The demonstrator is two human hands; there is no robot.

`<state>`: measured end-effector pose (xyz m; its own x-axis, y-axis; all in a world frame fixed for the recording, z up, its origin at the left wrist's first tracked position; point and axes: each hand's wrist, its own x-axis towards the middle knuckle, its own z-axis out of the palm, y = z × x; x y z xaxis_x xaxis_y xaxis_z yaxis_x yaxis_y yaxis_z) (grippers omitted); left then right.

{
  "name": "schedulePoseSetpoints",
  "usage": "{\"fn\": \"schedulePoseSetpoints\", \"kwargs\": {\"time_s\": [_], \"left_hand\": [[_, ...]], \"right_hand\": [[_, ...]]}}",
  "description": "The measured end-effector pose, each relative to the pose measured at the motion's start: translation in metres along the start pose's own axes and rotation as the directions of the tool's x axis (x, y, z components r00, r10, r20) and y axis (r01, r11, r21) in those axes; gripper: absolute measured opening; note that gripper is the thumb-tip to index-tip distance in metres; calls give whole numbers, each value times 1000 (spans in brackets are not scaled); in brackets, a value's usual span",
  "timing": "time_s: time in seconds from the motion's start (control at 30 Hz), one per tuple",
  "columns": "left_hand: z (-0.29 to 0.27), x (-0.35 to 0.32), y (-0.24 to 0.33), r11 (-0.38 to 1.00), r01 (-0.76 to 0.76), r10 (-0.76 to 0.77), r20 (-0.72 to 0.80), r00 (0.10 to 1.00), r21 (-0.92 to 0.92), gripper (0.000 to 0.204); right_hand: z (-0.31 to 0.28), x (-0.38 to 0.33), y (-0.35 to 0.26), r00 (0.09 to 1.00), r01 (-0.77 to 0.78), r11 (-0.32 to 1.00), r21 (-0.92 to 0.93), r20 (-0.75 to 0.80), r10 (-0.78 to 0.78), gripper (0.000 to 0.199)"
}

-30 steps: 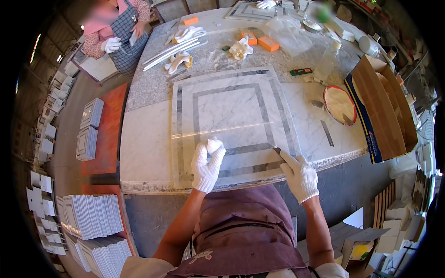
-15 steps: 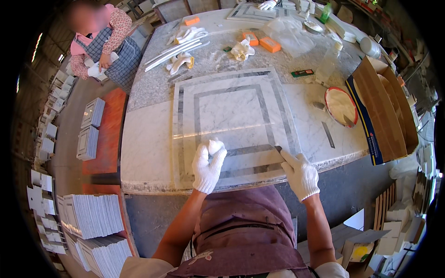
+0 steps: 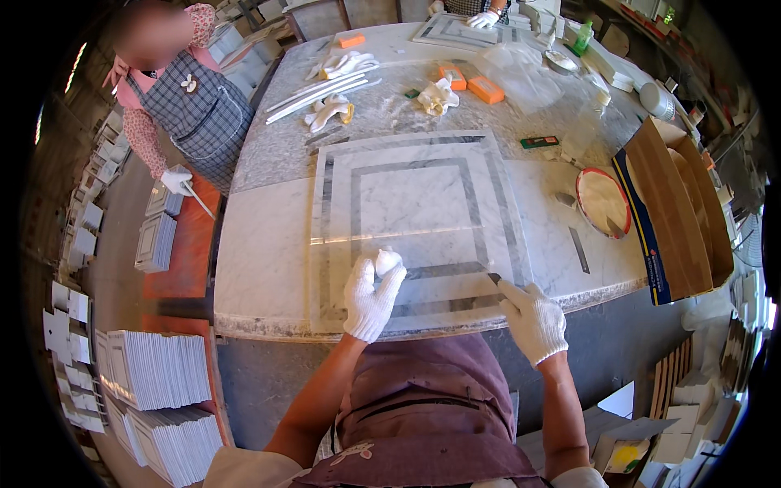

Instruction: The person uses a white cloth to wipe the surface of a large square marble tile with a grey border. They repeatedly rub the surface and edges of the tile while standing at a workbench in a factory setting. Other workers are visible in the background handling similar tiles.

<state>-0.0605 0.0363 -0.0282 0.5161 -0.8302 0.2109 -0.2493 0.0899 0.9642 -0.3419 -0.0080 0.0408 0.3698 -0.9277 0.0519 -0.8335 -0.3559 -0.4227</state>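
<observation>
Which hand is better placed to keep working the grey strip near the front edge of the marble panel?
Right. The right hand already holds a thin dark tool with its tip on the grey strip. The left hand only rests flat on the marble panel, steadying it.

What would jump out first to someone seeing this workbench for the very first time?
Most striking is the square marble panel with nested grey frames, lying mid-table under a clear sheet. At its near edge, the left hand in a white glove presses down, while the gloved right hand holds a thin dark tool to a grey strip. Off to the left stands another person in a checked apron.
</observation>
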Motion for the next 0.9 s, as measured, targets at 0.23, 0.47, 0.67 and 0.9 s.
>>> {"fn": "schedulePoseSetpoints", "kwargs": {"time_s": [0.23,0.47,0.67,0.9], "left_hand": [[0,-1,16,992,-52,58,-50,997,113,23],[-6,1,23,943,-217,229,-18,973,253,26],[-12,-1,30,940,-213,225,-15,974,265,32],[-4,-1,19,925,-283,299,-29,954,253,32]], "right_hand": [[4,13,-5,999,30,999,-35,-33,-31,30],[6,6,5,999,-11,995,102,-49,16,32],[6,23,-20,997,-7,991,132,-73,16,33],[-4,22,-25,998,-31,938,345,-37,46,46]]}}
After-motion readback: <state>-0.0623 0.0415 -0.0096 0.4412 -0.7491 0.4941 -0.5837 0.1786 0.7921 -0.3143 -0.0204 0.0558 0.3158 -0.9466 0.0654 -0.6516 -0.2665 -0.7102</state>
